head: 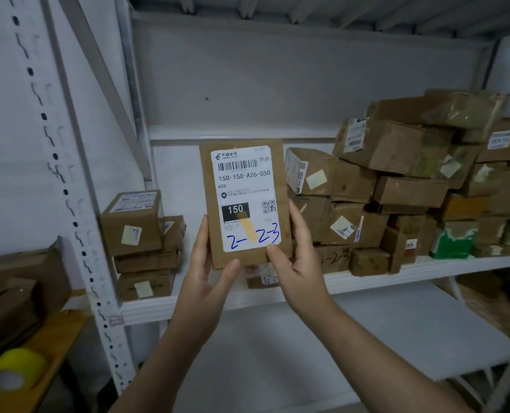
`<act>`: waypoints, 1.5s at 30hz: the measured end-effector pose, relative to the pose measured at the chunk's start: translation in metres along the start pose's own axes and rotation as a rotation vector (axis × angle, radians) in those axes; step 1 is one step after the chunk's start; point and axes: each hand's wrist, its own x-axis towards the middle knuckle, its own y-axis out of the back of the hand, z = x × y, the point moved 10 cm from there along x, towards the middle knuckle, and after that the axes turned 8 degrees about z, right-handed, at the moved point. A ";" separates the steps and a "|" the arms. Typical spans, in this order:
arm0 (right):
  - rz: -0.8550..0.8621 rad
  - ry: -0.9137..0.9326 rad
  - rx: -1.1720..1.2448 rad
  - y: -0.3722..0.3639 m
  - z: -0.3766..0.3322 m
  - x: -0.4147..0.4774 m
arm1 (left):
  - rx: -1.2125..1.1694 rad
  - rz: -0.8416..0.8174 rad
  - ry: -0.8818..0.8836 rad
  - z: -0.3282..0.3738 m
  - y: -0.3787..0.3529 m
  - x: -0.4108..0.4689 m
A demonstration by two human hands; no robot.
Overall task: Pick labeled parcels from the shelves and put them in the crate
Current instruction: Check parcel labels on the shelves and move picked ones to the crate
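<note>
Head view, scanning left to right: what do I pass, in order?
Yellow tape roll → perforated shelf post → short stack of boxes → left hand → labeled parcel → right hand → large pile of boxes.

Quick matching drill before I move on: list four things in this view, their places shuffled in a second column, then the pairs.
1 held parcel
2 yellow roll
3 green parcel
4 box stack

a left end of the shelf
b gripped by left hand and right hand
c wooden surface, lower left
d right part of the shelf

Pairs: 1-b, 2-c, 3-d, 4-a
</note>
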 end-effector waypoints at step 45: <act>-0.128 0.396 -1.017 -0.114 0.105 0.036 | 1.212 -0.151 -0.476 -0.097 0.025 0.090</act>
